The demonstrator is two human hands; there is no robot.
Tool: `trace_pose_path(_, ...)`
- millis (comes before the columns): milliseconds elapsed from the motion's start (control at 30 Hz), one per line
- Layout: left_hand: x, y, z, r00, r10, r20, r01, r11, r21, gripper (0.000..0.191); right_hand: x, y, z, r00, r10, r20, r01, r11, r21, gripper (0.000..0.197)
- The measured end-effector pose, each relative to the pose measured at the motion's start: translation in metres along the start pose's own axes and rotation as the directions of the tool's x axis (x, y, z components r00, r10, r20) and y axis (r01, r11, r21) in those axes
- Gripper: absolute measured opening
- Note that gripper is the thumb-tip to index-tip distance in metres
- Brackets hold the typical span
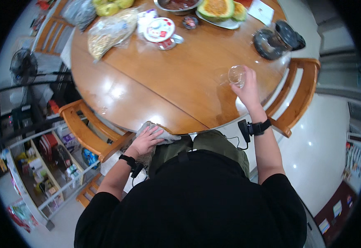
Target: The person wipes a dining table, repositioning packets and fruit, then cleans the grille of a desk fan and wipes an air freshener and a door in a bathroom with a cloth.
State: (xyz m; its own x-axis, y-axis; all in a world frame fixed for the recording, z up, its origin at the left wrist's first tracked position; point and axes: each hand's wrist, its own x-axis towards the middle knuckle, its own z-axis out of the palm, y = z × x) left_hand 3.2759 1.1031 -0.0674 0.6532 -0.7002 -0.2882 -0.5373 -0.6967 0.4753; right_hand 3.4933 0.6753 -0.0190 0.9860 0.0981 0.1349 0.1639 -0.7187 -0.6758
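Observation:
My left hand (147, 140) lies flat, fingers somewhat spread, on a grey cloth (168, 138) at the near edge of the round wooden table (155, 80). Part of the cloth hangs over the edge; whether the fingers grip it I cannot tell. At the right side of the table, my right hand (246, 87) holds a small clear drinking glass (237, 75) between thumb and fingers. Beyond it, near the table's right edge, stands a glass pitcher (270, 45) with a dark lid and handle. Dark straps with small devices are on both wrists.
Across the table's far side are a lidded red-and-white mug (160, 32), a plastic bag of dry food (112, 32), a metal bowl (180, 7) and cut pumpkin (216, 9) on a plate. Wooden chairs (298, 90) stand right and left (90, 130); a shelf cart (25, 176) is at left.

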Motion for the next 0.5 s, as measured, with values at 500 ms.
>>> trace_pose_path(500, -0.023, 0.028, 0.031, 0.788, -0.522, -0.327, 0.382, 0.830, -0.407, 0.038, 0.088, -0.018, 0.068, 0.963, -0.166, -0.211, 0.141, 0.982, -0.127, 0.077)
